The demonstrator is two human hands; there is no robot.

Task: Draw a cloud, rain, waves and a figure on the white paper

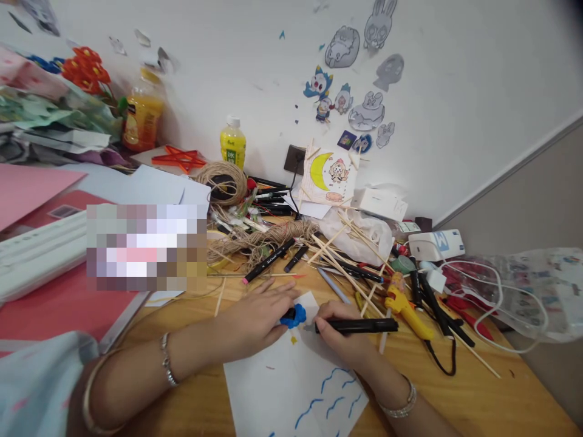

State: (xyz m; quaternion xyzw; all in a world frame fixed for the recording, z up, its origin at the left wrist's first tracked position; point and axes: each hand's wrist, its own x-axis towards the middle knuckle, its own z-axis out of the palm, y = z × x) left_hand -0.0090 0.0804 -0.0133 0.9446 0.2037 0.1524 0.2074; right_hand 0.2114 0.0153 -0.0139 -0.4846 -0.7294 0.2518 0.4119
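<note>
My right hand (344, 337) grips a black marker (367, 326), its writing end by the sheet and its barrel pointing right. The white paper (268, 394) lies flat on the wooden table, bearing blue wavy lines (310, 409), a blue cloud-like shape (298, 314) and a small yellow mark (294, 340). My left hand (257, 312) rests at the sheet's upper left. Between its thumb and index finger shows a short black piece like a marker cap (288, 314); its other fingers stretch forward. Part of the blue shape is hidden by that hand.
Behind the paper lie twine (291, 232), thin wooden sticks (339, 267) and several markers. A yellow glue gun (407, 306) with a cable sits right of my right hand. At the left are red folders (59, 303) and a white elongated object (40, 258). Two bottles stand by the wall.
</note>
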